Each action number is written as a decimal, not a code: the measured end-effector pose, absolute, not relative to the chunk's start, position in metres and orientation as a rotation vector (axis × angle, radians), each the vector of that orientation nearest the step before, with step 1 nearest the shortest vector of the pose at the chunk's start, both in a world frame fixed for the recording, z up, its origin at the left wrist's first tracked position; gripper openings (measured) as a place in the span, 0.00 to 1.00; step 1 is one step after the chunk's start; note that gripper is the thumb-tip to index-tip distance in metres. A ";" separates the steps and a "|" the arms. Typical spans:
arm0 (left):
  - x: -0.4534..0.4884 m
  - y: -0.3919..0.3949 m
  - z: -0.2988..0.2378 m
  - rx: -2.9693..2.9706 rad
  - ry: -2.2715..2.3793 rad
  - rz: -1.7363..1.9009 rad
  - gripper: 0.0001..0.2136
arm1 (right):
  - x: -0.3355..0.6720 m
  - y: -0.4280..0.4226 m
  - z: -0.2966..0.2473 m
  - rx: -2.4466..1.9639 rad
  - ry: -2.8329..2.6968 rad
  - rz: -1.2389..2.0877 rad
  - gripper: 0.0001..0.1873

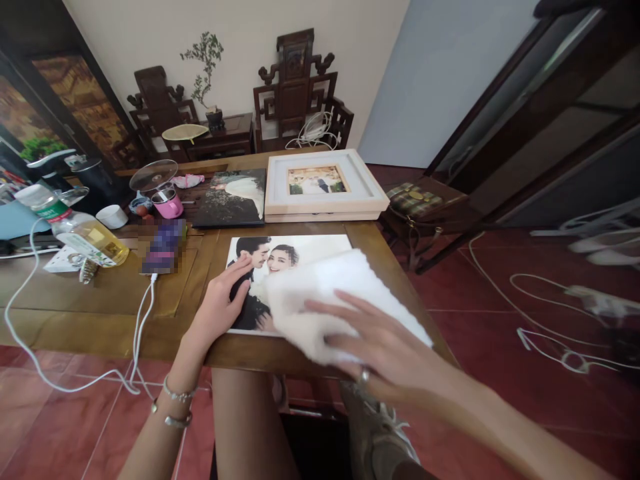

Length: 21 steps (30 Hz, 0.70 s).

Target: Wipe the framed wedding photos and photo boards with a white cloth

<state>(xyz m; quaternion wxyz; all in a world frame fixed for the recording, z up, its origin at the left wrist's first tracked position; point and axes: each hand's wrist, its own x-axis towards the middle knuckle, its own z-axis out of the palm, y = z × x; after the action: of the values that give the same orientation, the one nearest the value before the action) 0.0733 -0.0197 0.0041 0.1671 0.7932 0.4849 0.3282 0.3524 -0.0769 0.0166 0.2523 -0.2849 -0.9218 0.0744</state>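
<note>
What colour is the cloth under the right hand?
The cloth is white; the head view shows it best.

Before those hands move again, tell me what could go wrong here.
The photo panel lies close to the table's front edge; pressing the white cloth sideways with the right hand might push it over if the left hand lets go.

The ring on the right hand could scratch the print if it slips off the cloth.

The white cable loops below the table edge; a snag might drag the phone.
</note>
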 end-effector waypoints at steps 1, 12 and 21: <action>0.073 -0.020 0.004 2.260 1.376 0.933 0.17 | 0.357 -0.063 0.015 -0.821 -2.502 0.159 0.15; 0.073 -0.020 0.003 2.233 1.388 0.940 0.17 | 0.367 0.011 0.005 -1.141 -2.406 -0.033 0.15; 0.074 -0.020 0.003 2.250 1.381 0.940 0.17 | 0.349 -0.111 0.013 -0.757 -2.531 0.069 0.13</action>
<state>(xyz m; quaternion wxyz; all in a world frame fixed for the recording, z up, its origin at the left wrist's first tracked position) 0.0736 -0.0199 0.0031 0.1688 0.7913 0.4857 0.3307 0.3493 -0.1106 0.0127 0.2468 -0.2777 -0.9281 0.0252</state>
